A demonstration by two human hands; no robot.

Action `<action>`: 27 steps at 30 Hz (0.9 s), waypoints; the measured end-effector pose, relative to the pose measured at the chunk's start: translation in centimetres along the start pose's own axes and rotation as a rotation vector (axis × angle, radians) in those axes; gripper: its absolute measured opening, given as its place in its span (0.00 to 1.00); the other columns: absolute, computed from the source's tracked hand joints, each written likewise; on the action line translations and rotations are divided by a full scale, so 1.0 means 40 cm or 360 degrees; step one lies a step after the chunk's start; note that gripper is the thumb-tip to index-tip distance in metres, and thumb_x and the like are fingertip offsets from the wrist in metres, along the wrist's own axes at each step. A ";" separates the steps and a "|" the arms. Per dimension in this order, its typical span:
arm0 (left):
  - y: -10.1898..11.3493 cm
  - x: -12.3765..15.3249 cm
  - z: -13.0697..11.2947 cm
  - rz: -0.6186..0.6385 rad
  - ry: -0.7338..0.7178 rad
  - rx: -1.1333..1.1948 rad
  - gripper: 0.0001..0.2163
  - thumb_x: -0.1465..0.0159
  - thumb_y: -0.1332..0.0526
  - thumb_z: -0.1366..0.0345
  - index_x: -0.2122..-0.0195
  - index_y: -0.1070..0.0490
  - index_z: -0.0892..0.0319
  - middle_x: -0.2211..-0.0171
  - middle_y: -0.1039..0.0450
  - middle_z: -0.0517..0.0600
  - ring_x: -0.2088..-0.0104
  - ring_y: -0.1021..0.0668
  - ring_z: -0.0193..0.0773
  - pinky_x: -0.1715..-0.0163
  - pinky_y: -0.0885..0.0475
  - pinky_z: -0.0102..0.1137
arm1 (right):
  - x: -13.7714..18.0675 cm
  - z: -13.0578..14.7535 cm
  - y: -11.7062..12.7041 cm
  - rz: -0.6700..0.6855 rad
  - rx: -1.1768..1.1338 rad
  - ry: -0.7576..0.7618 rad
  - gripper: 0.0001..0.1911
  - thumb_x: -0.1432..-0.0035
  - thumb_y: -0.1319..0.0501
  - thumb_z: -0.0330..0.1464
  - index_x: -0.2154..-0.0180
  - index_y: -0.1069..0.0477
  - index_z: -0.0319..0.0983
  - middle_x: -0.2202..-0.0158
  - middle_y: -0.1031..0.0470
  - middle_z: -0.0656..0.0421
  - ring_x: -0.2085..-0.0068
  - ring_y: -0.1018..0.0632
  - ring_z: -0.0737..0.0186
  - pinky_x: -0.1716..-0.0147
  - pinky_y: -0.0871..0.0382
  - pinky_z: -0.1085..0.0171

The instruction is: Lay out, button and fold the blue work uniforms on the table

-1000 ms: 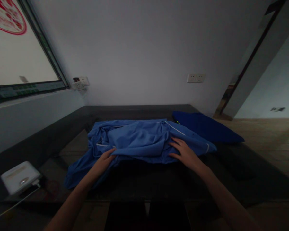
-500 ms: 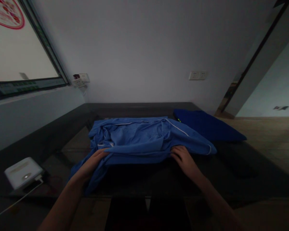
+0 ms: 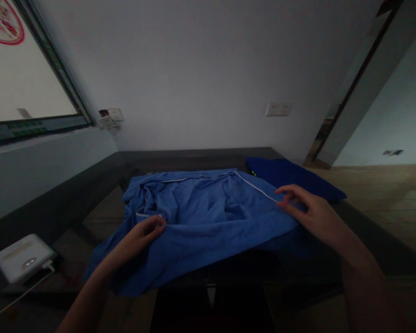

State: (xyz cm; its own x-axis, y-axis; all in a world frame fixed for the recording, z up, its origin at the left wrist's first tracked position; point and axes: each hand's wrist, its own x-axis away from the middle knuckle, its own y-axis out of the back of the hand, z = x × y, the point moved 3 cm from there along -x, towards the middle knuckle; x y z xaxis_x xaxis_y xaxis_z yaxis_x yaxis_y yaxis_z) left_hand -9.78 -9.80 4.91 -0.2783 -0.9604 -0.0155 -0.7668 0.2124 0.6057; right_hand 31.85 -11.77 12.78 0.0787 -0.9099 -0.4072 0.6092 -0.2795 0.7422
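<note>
A light blue garment with white piping (image 3: 208, 217) lies spread and rumpled across a dark table (image 3: 194, 156), its near edge hanging toward me. My left hand (image 3: 142, 236) pinches the cloth at the garment's left front, fingers closed on a fold. My right hand (image 3: 310, 210) grips the garment's right edge beside the white piping and holds it slightly lifted. A darker blue folded cloth (image 3: 291, 178) rests behind the right hand at the table's far right.
A white box-shaped device with a cable (image 3: 22, 261) sits at the table's near left. Wall sockets (image 3: 279, 109) are on the back wall, and more sockets (image 3: 109, 118) sit by the window at left. Wooden floor and a doorway lie to the right.
The garment's folded front layer has been pulled open toward me and now lies spread. My right hand moved right and up to the piped edge; my left hand stayed near the left front.
</note>
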 end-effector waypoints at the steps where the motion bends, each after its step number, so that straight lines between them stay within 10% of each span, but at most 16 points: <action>1: -0.012 0.003 0.001 0.0062 -0.0047 -0.0083 0.16 0.38 0.45 0.51 0.60 0.29 0.57 0.61 0.26 0.50 0.60 0.24 0.42 0.57 0.29 0.34 | 0.016 -0.012 -0.006 0.0077 0.0030 0.0001 0.23 0.45 0.43 0.51 0.56 0.29 0.43 0.67 0.25 0.59 0.68 0.24 0.60 0.70 0.32 0.64; 10: -0.050 0.013 0.039 -0.0023 -0.0241 -0.0723 0.15 0.36 0.48 0.57 0.51 0.30 0.54 0.43 0.38 0.53 0.42 0.35 0.46 0.41 0.42 0.43 | 0.156 -0.191 -0.012 -0.0300 0.0232 -0.0248 0.25 0.44 0.49 0.54 0.61 0.27 0.42 0.59 0.25 0.51 0.60 0.24 0.51 0.65 0.29 0.56; 17: -0.122 0.012 0.059 -0.0064 0.0027 -0.1207 0.26 0.39 0.45 0.59 0.38 0.43 0.48 0.35 0.51 0.55 0.36 0.46 0.58 0.44 0.43 0.56 | 0.185 -0.252 -0.138 0.0163 0.0371 -0.0146 0.26 0.43 0.47 0.51 0.49 0.30 0.45 0.45 0.31 0.52 0.46 0.29 0.48 0.48 0.35 0.49; 27: -0.131 -0.006 0.093 0.0156 -0.0023 -0.1335 0.25 0.35 0.50 0.51 0.37 0.48 0.41 0.33 0.58 0.50 0.34 0.53 0.55 0.43 0.56 0.61 | 0.185 -0.140 -0.289 0.0527 0.0616 -0.0101 0.28 0.42 0.48 0.52 0.41 0.41 0.56 0.37 0.43 0.56 0.38 0.42 0.36 0.50 0.49 0.27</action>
State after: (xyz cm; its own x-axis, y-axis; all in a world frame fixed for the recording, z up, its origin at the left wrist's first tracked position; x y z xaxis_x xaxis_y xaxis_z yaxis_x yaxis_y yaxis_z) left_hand -7.83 -10.02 -1.22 -0.3327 -0.9410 0.0614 -0.0569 0.0850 0.9948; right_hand 29.78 -13.55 -1.80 0.1625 -0.9823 -0.0927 0.2219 -0.0552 0.9735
